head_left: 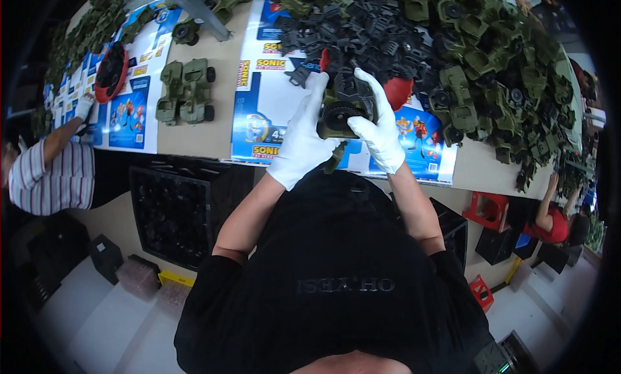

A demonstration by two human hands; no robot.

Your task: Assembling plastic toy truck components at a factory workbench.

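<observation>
Both my hands wear white gloves and grip one olive-green toy vehicle (341, 112) with a black wheel facing me. My left hand (302, 134) holds its left side. My right hand (380, 125) wraps over its top and right side. The toy is held just above a blue printed cardboard sheet (272, 109) on the table. Beyond it lies a heap of black plastic parts (362, 31) and a red bowl (398, 89) partly hidden by my right hand.
Two finished green toy vehicles (186, 92) stand to the left. A large pile of green toy bodies (491, 63) fills the right. A co-worker in a striped shirt (52, 176) reaches a gloved hand toward another red bowl (111, 73). A black crate (174, 212) stands below the table.
</observation>
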